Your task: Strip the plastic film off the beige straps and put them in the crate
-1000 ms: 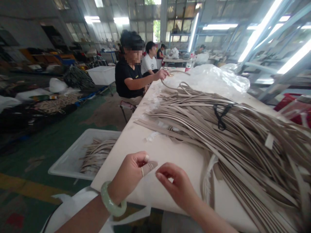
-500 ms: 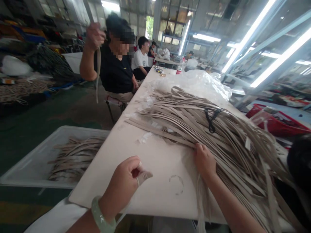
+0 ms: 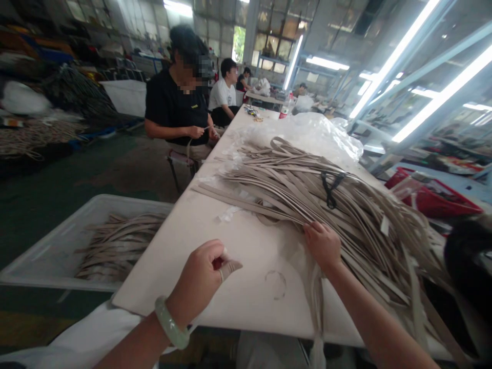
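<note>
Fingers of the left hand curl inward over the table here in the head view, index close to thumb — a beige piece shows at the thumb, but whether it is worn or gripped I cannot tell. Across to the right hand: fingers bent downward, tips touching the near edge of the straps, their undersides hidden, so I cannot say whether they close on one. And what a heap those straps make, flat and beige, sprawling over the table's right side, a black tie lying across them!

Now the lettering: a bottle at the far end wears a red label, its print too small to read; a white slip sits on the straps, nothing legible on it; the black-shirted co-worker has a small yellow chest mark, also unreadable.

On to the containers: the translucent bin, low beside the table on the left, holds more beige strips; the red container at far right has dark contents, too blurred to name. Clear plastic sheeting lies crumpled just beyond the heap.
</note>
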`<act>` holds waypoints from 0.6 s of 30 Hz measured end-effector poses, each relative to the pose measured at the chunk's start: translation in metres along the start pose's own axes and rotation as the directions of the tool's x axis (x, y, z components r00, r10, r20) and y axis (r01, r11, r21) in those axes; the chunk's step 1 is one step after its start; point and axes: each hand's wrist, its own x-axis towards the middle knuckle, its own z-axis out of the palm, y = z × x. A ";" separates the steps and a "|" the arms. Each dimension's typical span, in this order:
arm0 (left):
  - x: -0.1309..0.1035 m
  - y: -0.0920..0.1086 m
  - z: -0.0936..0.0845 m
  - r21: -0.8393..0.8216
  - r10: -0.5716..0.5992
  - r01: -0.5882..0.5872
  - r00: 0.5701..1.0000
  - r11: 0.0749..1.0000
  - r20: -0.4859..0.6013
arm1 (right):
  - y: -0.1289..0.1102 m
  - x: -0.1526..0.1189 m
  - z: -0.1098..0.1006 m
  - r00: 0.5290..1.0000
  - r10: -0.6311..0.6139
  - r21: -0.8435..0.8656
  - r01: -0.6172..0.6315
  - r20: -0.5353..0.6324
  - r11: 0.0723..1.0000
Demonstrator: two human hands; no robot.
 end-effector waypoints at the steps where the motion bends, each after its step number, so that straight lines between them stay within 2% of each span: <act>1: 0.000 0.000 0.001 0.007 0.002 -0.002 1.000 1.000 0.000 | -0.001 0.003 -0.002 1.000 -0.008 0.013 0.009 -0.015 1.000; 4: 0.002 0.000 0.003 0.010 0.009 -0.009 1.000 1.000 0.001 | -0.006 0.016 -0.009 0.997 0.014 0.052 -0.010 -0.076 0.999; 9: 0.004 0.000 0.006 -0.002 0.013 -0.013 1.000 1.000 0.002 | -0.013 0.044 -0.034 0.966 0.182 0.138 -0.158 -0.185 0.978; 11: 0.004 0.000 0.006 -0.003 0.009 -0.009 1.000 1.000 0.000 | -0.017 0.059 -0.050 0.922 0.270 0.323 -0.175 -0.277 0.930; 12: 0.004 0.000 0.006 -0.004 0.005 -0.005 1.000 1.000 0.002 | -0.020 0.066 -0.057 0.890 0.338 0.471 -0.166 -0.307 0.867; 13: 0.003 -0.001 0.006 -0.004 -0.001 0.001 1.000 1.000 0.006 | -0.024 0.074 -0.063 0.857 0.424 0.644 -0.151 -0.293 0.750; 14: 0.003 -0.001 0.006 -0.004 -0.006 0.006 1.000 1.000 0.011 | -0.028 0.081 -0.068 0.839 0.504 0.814 -0.140 -0.205 0.564; 15: 0.003 -0.001 0.006 -0.003 -0.009 0.009 1.000 1.000 0.015 | -0.033 0.086 -0.071 0.842 0.536 0.931 -0.150 -0.056 0.334; 16: 0.003 -0.001 0.006 -0.003 -0.009 0.009 1.000 1.000 0.017 | -0.040 0.090 -0.072 0.856 0.506 0.977 -0.185 0.109 0.102; 17: 0.003 -0.001 0.005 -0.004 -0.006 0.007 1.000 1.000 0.017 | -0.048 0.091 -0.070 0.870 0.426 0.968 -0.234 0.248 -0.085; 18: 0.003 -0.002 0.005 -0.005 -0.003 0.004 1.000 1.000 0.015 | -0.057 0.090 -0.068 0.882 0.325 0.936 -0.289 0.342 -0.200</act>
